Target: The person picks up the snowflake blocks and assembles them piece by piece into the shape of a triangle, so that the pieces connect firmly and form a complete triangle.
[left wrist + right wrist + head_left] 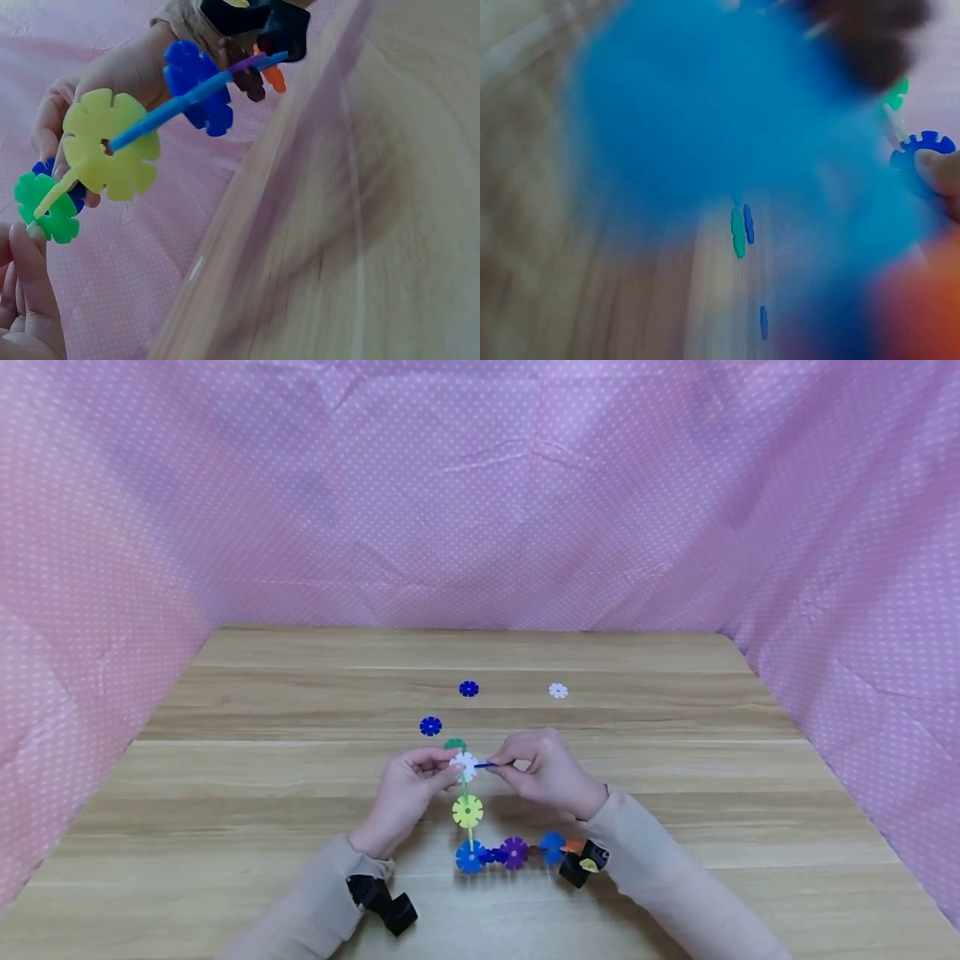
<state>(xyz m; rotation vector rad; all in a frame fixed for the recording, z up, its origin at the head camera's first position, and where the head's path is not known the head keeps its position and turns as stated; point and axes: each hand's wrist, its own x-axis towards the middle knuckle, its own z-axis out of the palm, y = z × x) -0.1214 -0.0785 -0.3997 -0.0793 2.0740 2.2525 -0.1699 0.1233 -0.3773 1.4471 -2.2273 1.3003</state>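
In the head view my left hand (401, 793) pinches a white notched plastic disc (465, 766) at the upper end of a joined chain. My right hand (555, 774) pinches a dark blue disc (486, 765), seen edge-on against the white one's right rim. Below the white disc the chain runs through a yellow disc (467, 811) to a blue disc (471, 857). From there it turns right past a purple disc (514, 852) and another blue disc (552, 847) to an orange piece (573, 845). A green disc (46, 206) sits by the left fingertips in the left wrist view.
Loose discs lie on the wooden table (285, 710) beyond the hands: two dark blue ones (468, 688), a white one (558, 691) and a green one (454, 744). Pink dotted cloth (480, 527) surrounds the table. A blurred blue disc (697, 112) blocks much of the right wrist view.
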